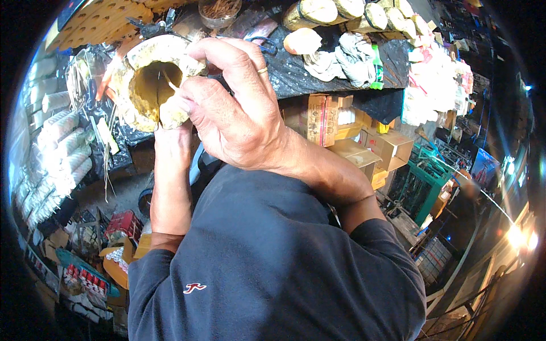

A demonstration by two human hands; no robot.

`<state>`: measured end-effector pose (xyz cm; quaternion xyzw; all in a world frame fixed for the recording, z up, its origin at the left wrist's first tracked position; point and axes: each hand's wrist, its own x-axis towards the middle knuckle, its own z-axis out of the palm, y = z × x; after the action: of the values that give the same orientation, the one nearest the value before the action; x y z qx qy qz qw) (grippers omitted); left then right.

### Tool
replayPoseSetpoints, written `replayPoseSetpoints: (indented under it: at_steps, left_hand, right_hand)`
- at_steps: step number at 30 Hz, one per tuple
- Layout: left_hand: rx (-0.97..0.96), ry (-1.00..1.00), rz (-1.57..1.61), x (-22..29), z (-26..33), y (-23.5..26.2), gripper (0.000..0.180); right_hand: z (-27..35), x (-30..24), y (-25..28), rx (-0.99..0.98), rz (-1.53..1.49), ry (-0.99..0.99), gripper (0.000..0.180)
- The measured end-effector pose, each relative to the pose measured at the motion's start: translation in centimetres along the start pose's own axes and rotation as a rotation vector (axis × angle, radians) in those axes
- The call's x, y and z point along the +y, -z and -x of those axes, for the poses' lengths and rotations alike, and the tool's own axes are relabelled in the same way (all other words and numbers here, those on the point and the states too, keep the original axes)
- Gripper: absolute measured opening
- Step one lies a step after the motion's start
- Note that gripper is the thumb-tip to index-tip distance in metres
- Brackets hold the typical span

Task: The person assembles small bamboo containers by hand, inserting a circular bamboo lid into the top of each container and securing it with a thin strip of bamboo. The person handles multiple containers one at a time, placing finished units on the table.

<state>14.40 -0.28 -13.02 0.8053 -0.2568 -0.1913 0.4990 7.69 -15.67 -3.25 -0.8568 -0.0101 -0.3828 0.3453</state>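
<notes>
White bundles are heaped at far left, with a perforated board at the top left corner of the scene and, below, a green box of small red things and a red crate. A person in a dark shirt holds up a pale, rough-rimmed block, its round, yellow-brown hollow facing the camera and a dark seam running down the inside. A thin stick reaches into that hollow. The left hand comes up from beneath the block, hidden past the wrist; how its fingers close cannot be told. The right hand, a ring on 1 finger, pinches the stick between thumb and finger at the block's right edge, with another finger stretched toward the upper rim. The 2 hands are close together, the block between them. A bowl sits behind. Rightward, a table under black sheeting bears pale rolls, a crumpled cloth and a green bottle. Cartons are stacked below. A green frame stands farther right, and a lamp glares near the edge.
</notes>
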Motion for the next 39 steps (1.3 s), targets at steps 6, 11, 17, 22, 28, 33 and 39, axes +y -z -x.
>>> replayPoseSetpoints:
  at_steps: [6,11,17,22,28,33,39]
  left_hand:
    - [-0.034,-0.005,-0.016,0.1,-0.3,0.0,0.048]
    - [0.073,0.254,0.550,2.4,-1.1,-0.8,0.046]
    - [0.006,0.293,1.348,0.4,-4.4,-2.9,0.046]
    - [-0.141,0.279,1.865,-1.8,-4.3,-2.5,0.045]
    - [0.051,0.219,1.195,-1.3,-3.4,-3.8,0.044]
    - [-0.085,0.281,2.034,2.4,-3.2,-3.0,0.040]
    - [-0.196,0.347,2.103,0.2,-2.9,-4.2,0.043]
  right_hand:
    - [0.4,0.4,-0.1,0.016,0.006,0.004,0.022]
    - [0.6,1.4,0.4,-0.006,-0.121,-0.030,0.049]
    - [0.3,9.4,-1.2,-0.249,-0.534,-0.284,0.107]
    - [2.0,7.7,-2.9,-0.144,-0.734,-0.375,0.109]
    - [2.0,7.5,-1.9,-0.216,-0.790,-0.467,0.093]
    - [1.2,13.4,-4.4,-0.181,-1.243,-1.052,0.074]
    - [0.8,12.8,-6.7,-0.351,-1.153,-0.862,0.047]
